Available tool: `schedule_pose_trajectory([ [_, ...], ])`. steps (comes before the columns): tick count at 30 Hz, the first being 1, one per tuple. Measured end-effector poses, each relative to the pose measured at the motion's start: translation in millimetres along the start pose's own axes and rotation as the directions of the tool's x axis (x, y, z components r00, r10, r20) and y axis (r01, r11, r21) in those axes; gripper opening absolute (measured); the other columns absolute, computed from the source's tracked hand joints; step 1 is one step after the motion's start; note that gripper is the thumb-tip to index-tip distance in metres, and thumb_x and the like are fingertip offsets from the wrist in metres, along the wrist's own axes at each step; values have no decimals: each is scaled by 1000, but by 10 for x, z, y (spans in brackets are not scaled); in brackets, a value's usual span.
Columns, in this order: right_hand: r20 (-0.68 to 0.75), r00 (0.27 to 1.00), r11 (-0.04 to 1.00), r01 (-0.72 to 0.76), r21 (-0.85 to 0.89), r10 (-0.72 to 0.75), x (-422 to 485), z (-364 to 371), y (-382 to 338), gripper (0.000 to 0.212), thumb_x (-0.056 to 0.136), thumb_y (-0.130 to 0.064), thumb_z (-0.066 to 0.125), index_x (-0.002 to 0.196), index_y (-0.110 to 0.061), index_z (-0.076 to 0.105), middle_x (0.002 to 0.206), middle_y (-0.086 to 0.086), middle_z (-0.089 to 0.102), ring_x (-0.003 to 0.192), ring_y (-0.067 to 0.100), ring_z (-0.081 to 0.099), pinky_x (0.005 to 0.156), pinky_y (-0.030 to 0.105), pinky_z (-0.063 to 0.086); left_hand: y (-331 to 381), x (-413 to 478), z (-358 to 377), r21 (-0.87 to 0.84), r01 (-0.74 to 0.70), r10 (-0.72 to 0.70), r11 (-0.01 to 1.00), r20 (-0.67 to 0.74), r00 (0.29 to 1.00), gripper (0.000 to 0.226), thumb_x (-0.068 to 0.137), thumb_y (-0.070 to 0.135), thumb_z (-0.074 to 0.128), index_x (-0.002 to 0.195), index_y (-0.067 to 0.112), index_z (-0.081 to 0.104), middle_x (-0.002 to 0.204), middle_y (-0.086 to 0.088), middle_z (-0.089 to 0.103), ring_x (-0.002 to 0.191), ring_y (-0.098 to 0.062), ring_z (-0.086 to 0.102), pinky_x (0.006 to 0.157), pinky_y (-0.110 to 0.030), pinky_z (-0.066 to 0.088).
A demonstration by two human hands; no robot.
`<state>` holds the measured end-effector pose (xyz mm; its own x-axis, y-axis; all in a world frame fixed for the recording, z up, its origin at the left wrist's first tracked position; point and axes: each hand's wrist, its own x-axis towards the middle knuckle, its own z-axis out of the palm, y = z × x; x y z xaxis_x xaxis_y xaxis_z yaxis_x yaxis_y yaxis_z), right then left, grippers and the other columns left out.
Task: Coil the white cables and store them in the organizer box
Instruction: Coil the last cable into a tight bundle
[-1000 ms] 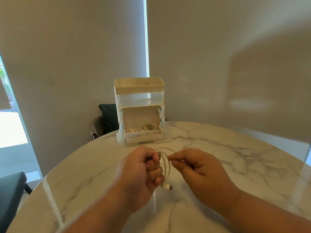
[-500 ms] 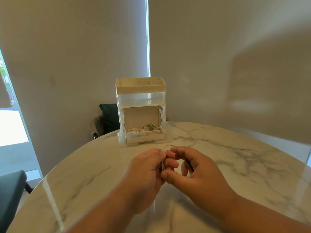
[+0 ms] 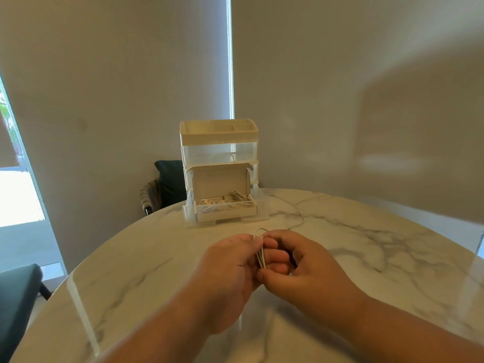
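cable [image 3: 261,258]: white | table [image 3: 366,258]: grey-veined white marble | organizer box [image 3: 219,134]: cream

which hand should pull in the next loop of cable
Probably right: the left hand grips the coil, while the loose tail trails over the table on the side of the right hand.

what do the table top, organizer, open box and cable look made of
The table top looks like polished marble or marble-look stone: grey veins, glossy reflections. The organizer seems plastic: opaque cream tray over see-through glossy walls. The open box looks like matte white cardboard, with thin folded flaps. The white cable likely has a smooth plastic sheath; it bends into tight loops.
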<state>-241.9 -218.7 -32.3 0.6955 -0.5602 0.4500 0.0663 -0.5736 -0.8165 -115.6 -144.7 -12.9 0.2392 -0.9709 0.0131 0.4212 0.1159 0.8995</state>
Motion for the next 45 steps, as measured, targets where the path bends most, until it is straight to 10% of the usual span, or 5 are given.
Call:
schedule_pose_trajectory([
  [7, 38, 999, 997, 22, -79, -19, 36, -9, 63, 17, 75, 1, 66, 90, 2, 58, 73, 17, 46, 64, 19, 39, 66, 32, 40, -24, -1, -12, 58, 35, -37, 998, 24, 999, 30, 102, 8, 40, 97, -8, 65, 72, -18, 65, 62, -23, 63, 62, -27, 57],
  [14, 22, 998, 995, -64, -80, 66, 4, -142, 171, 44, 72, -56, 76, 110, -39, 64, 98, -6, 65, 74, 16, 53, 72, 33, 51, 51, 5, -67, 36, 41, -40, 998, -33, 999, 24, 100, 12, 39, 87, 2, 56, 58, -4, 36, 53, -17, 42, 57, -32, 44],
  [18, -43, 993, 993, -115, -22, 114, 36, -117, 203, 9, 91, -29, 55, 100, -29, 57, 90, -2, 68, 74, 14, 55, 73, 37, 49, 106, -2, -87, -40, 26, -29, 999, -69, 997, 23, 97, 12, 42, 79, 6, 55, 55, 1, 30, 47, -13, 34, 56, -32, 40],
  [34, -261, 964, 925, -149, -349, 57, 189, -347, 496, 41, 90, 3, 53, 85, -32, 73, 78, -15, 70, 84, -3, 63, 73, 5, 43, -16, -52, -18, 149, 439, -430, 886, -89, 898, 29, 99, 10, 46, 85, -3, 67, 57, -5, 54, 46, -15, 49, 51, -24, 43],
  [45, -167, 974, 916, -204, -346, 154, 176, -350, 429, 37, 95, -2, 54, 90, -32, 74, 82, -12, 72, 83, -7, 62, 72, 2, 41, -12, -23, -70, 207, 174, -167, 963, -52, 985, 24, 101, 6, 47, 87, -3, 65, 63, -9, 62, 52, -15, 54, 54, -24, 48],
])
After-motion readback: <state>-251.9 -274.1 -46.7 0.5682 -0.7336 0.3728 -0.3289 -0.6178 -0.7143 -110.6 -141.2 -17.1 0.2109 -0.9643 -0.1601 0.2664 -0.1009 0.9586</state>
